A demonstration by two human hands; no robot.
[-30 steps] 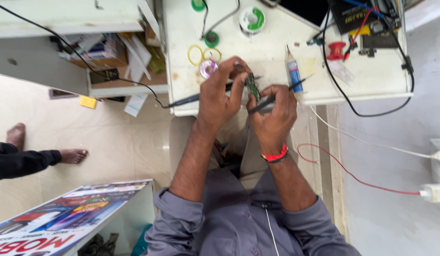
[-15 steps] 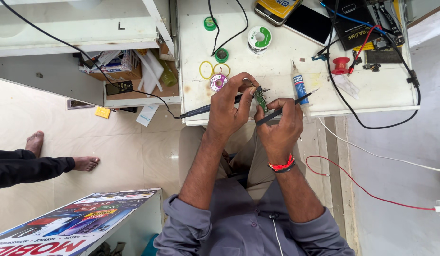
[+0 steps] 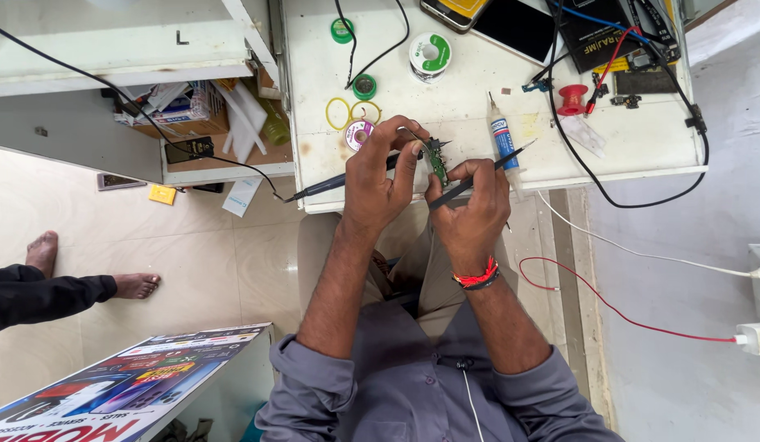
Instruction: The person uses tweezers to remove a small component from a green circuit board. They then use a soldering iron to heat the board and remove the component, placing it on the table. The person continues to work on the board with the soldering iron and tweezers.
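Green circuit board (image 3: 436, 161), small and narrow, stands on edge at the near rim of the white table (image 3: 642, 139), pinched between both hands. The left hand (image 3: 378, 182) has its fingers closed around a black soldering iron (image 3: 339, 182) whose cord trails toward 9 o'clock. The right hand (image 3: 472, 209) grips a thin dark probe (image 3: 488, 170) pointing toward 2 o'clock, its fingers curled shut around it. Just beside the board at 3 o'clock lies a blue-and-white tube (image 3: 503, 135). Toward 11 o'clock sit a solder-wick reel (image 3: 359, 134) and two yellow rings (image 3: 339, 113).
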